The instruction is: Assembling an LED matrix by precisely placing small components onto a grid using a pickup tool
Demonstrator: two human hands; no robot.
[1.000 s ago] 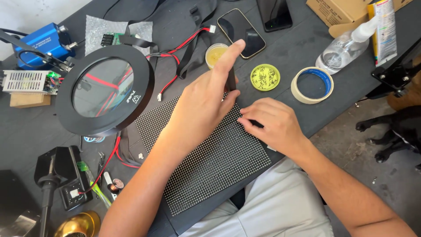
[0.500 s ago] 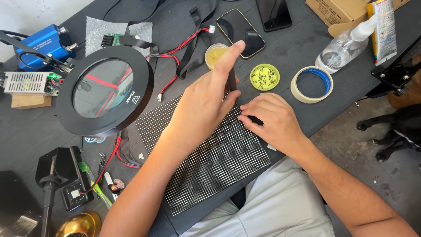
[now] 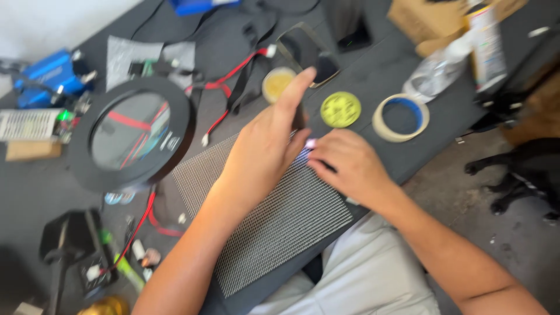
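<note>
A dark dotted LED matrix panel [image 3: 274, 227] lies on the black table in front of me. My left hand [image 3: 265, 151] rests on its upper part with the index finger stretched toward a phone. A short dark object shows beside that finger; the blur hides whether it is gripped. My right hand [image 3: 350, 166] sits at the panel's right edge, fingers pinched on a thin dark tool [image 3: 328, 167]. A small bright spot [image 3: 308, 143] glows where the two hands meet.
A round black ring magnifier [image 3: 131, 134] stands left of the panel, with red wires [image 3: 230, 73] behind it. A phone [image 3: 309, 49], a yellow lid [image 3: 340, 109], a small yellow tin [image 3: 277, 83] and a tape roll [image 3: 401, 117] lie at the back right. Blue devices sit far left. The table edge runs on the right.
My right hand has crept up and left until it touches the left hand's fingertips. A bright spot now glows there. The view has shifted and blurred.
</note>
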